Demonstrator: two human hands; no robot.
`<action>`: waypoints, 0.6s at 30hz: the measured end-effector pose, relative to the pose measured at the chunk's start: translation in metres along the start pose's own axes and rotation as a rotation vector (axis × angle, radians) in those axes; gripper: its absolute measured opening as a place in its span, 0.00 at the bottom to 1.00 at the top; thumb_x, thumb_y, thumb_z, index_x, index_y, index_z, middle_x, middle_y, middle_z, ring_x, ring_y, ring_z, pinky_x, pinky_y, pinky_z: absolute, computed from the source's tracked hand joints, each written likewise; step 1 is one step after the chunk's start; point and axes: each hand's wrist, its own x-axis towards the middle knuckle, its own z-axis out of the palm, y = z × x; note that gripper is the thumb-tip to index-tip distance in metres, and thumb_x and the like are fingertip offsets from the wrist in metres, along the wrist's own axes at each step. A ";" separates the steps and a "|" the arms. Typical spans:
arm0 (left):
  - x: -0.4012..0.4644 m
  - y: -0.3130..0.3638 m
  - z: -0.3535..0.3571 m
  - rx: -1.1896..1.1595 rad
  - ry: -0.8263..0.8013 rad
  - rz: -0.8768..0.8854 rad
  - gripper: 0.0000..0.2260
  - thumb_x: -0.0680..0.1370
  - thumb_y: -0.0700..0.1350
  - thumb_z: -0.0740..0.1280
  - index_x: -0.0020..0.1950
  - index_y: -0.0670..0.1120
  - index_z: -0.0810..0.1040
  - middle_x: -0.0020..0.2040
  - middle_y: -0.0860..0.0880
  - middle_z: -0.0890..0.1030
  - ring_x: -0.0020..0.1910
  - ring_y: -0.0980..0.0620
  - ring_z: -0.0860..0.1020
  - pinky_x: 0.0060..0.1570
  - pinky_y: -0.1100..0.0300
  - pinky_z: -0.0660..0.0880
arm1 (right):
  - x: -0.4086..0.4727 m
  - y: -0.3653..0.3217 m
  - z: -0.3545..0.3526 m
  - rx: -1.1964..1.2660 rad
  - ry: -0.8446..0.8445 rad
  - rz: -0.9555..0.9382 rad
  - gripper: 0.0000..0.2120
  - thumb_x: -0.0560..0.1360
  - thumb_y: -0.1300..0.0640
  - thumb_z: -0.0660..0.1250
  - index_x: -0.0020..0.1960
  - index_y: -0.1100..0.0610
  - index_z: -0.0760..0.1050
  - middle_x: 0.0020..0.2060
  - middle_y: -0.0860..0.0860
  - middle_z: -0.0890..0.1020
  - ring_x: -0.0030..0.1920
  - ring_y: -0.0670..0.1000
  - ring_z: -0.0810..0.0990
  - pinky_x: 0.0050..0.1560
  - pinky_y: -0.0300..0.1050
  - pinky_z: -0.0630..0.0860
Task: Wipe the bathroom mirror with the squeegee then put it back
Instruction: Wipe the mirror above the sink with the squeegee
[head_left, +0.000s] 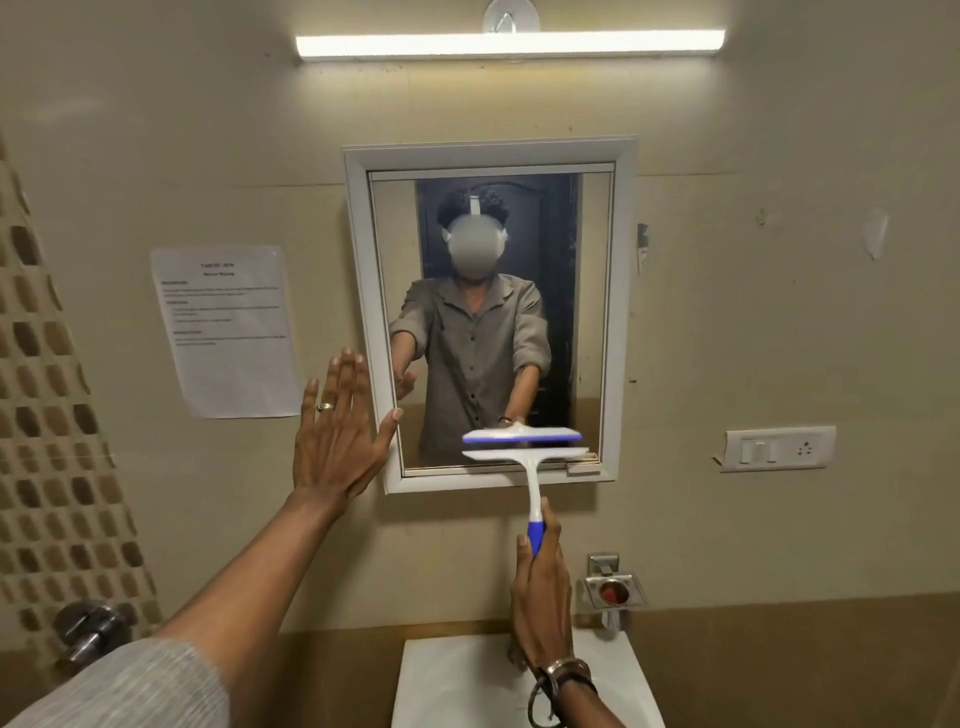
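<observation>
While my right hand (540, 597) is wrapped around the blue grip of the squeegee (527, 467), the blade sits flat against the glass at the bottom right of the mirror (592, 312), just above the lower edge of the white frame (358, 312). My left hand (337, 431) grasps nothing: fingers spread, it is raised at the frame's left edge, the thumb crossing in front of the frame, though I cannot tell whether it is pressing there.

I judge the wiping to be well under way, with the blade at the foot of a stroke on the right side. I see no streaks or droplets on the glass, so I cannot say how much of the left part is done. What is clearly left is returning the squeegee; I see no obvious hook or holder for it near the basin (452, 675) below.
</observation>
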 end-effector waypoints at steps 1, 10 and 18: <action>-0.001 0.000 0.000 -0.004 -0.004 -0.001 0.38 0.85 0.64 0.48 0.88 0.42 0.47 0.89 0.43 0.49 0.87 0.44 0.50 0.85 0.42 0.49 | 0.002 -0.012 0.006 0.019 -0.007 -0.027 0.26 0.78 0.41 0.48 0.76 0.41 0.51 0.38 0.47 0.73 0.33 0.43 0.73 0.33 0.35 0.70; -0.008 -0.013 -0.001 0.009 -0.031 -0.014 0.38 0.85 0.65 0.49 0.88 0.43 0.46 0.89 0.44 0.48 0.88 0.45 0.50 0.86 0.42 0.49 | 0.028 -0.068 0.054 0.058 -0.068 -0.033 0.21 0.81 0.47 0.55 0.72 0.49 0.58 0.46 0.52 0.78 0.41 0.50 0.79 0.37 0.36 0.74; -0.022 -0.032 0.000 0.012 -0.060 -0.044 0.39 0.84 0.65 0.46 0.88 0.43 0.45 0.89 0.44 0.48 0.88 0.46 0.49 0.86 0.42 0.48 | -0.020 -0.008 0.067 -0.091 -0.158 0.081 0.17 0.82 0.49 0.55 0.68 0.45 0.54 0.43 0.53 0.78 0.39 0.51 0.79 0.35 0.41 0.75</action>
